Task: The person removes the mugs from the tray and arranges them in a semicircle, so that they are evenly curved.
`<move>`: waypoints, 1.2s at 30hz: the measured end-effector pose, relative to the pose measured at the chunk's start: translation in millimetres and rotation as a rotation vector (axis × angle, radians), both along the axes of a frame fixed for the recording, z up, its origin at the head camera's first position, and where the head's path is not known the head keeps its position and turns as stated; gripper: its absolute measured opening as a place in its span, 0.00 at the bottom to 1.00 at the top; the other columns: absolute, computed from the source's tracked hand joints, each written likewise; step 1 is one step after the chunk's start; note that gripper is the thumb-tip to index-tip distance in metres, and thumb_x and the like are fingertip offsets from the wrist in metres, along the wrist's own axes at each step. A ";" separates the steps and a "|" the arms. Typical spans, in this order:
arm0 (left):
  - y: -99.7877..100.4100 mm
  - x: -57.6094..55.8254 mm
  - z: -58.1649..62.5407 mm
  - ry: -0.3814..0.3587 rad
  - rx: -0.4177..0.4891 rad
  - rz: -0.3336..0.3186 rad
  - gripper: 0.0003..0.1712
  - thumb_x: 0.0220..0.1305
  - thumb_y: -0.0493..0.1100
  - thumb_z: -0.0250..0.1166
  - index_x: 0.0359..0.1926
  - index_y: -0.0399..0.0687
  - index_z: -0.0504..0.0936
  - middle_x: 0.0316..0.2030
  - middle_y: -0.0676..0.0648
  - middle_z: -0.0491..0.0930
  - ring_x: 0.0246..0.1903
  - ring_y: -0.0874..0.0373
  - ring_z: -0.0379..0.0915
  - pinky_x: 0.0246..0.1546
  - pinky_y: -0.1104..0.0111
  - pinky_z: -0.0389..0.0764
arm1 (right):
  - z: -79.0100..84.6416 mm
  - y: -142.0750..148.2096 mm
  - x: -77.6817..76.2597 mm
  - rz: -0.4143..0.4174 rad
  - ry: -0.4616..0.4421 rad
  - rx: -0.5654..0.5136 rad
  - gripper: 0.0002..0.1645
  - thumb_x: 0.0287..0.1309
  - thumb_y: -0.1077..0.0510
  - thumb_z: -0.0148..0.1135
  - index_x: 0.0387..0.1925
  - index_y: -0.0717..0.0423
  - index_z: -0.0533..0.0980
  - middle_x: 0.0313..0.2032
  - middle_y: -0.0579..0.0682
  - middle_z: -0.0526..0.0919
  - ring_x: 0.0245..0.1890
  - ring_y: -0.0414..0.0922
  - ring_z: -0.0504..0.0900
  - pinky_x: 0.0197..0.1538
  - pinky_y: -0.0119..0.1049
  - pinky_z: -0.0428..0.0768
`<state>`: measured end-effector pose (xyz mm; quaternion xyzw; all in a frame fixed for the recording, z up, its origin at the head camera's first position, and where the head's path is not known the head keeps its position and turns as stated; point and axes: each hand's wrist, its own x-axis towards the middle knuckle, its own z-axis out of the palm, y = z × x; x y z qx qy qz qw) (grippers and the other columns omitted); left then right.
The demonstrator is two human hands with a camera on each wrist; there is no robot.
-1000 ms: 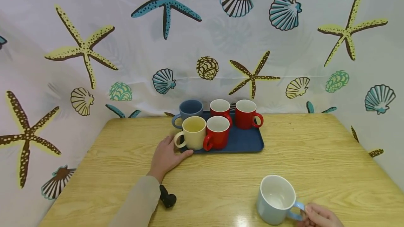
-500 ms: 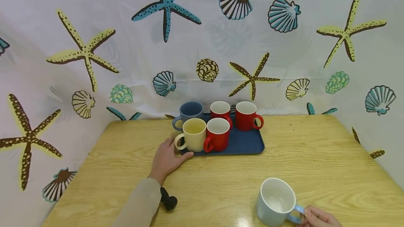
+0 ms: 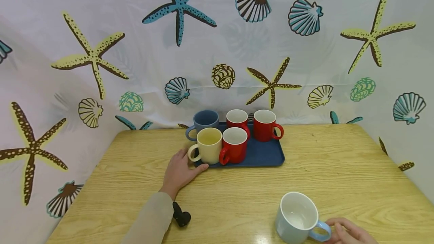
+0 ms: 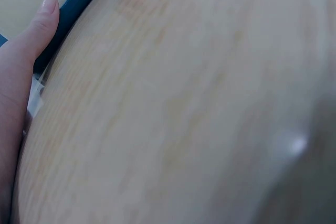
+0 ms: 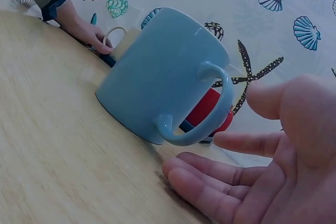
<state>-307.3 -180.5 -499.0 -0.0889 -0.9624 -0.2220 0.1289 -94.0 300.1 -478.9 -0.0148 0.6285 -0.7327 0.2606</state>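
Observation:
A light blue mug (image 3: 295,217) with a white inside stands upright on the table at the front right, its handle pointing right. Beside that handle is my right hand (image 3: 347,232); the right wrist view shows its fingers spread and apart from the handle. My left hand (image 3: 179,170) holds the near left corner of a dark blue tray (image 3: 266,155), thumb along the front rim, other fingers partly hidden at its left side. On the tray are a cream mug (image 3: 210,150) close to that hand, a darker blue mug (image 3: 205,119) and red mugs (image 3: 235,148).
The wooden table (image 3: 339,168) reaches back to a hanging cloth (image 3: 203,59) printed with starfish and shells. A black strap mount (image 3: 181,215) sits at the left wrist. The tray's front right part shows bare surface.
My right hand has let go of the light blue mug's handle and its fingers have opened. The mug stays in place. My left hand keeps its hold at the tray.

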 end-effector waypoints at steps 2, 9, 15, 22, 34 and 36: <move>-0.5 -0.2 0.0 -0.001 -0.002 0.000 0.63 0.42 0.84 0.50 0.67 0.41 0.63 0.63 0.39 0.64 0.61 0.40 0.59 0.61 0.48 0.59 | 2.3 3.2 -1.0 0.042 0.003 -0.049 0.17 0.70 0.45 0.42 0.48 0.42 0.76 0.41 0.61 0.81 0.42 0.55 0.81 0.44 0.49 0.79; -1.9 -1.2 -0.1 0.002 -0.008 0.001 0.63 0.42 0.84 0.50 0.66 0.41 0.63 0.63 0.39 0.64 0.61 0.40 0.58 0.61 0.48 0.59 | 9.9 8.3 -7.6 0.091 0.062 -0.079 0.15 0.72 0.50 0.41 0.50 0.45 0.74 0.43 0.59 0.81 0.42 0.52 0.81 0.44 0.45 0.80; -1.8 -1.5 -0.8 0.003 -0.007 0.004 0.62 0.42 0.84 0.50 0.66 0.41 0.64 0.62 0.40 0.65 0.61 0.40 0.59 0.61 0.49 0.59 | 20.1 8.6 -16.9 0.105 0.131 -0.006 0.17 0.73 0.54 0.38 0.49 0.44 0.75 0.44 0.49 0.81 0.41 0.48 0.82 0.42 0.40 0.81; 0.0 -0.7 2.1 -0.008 -0.011 0.003 0.62 0.42 0.83 0.50 0.65 0.41 0.65 0.62 0.39 0.65 0.61 0.41 0.59 0.61 0.49 0.59 | 33.4 2.7 -27.9 0.070 0.187 0.175 0.19 0.73 0.53 0.38 0.53 0.56 0.73 0.45 0.51 0.80 0.40 0.50 0.82 0.42 0.41 0.80; 0.0 -1.1 -1.6 0.003 -0.004 0.009 0.62 0.41 0.84 0.49 0.65 0.43 0.66 0.61 0.41 0.66 0.60 0.42 0.60 0.61 0.49 0.60 | 41.3 -8.9 -45.3 -0.003 0.165 0.321 0.32 0.71 0.47 0.40 0.60 0.72 0.61 0.53 0.62 0.75 0.44 0.49 0.81 0.44 0.41 0.80; -0.6 -0.9 -2.3 0.007 -0.001 0.008 0.61 0.42 0.84 0.50 0.65 0.43 0.66 0.61 0.41 0.66 0.60 0.42 0.60 0.60 0.49 0.60 | 40.8 -9.5 -48.2 0.003 0.167 0.311 0.32 0.71 0.47 0.40 0.61 0.72 0.60 0.54 0.63 0.74 0.44 0.50 0.81 0.44 0.42 0.80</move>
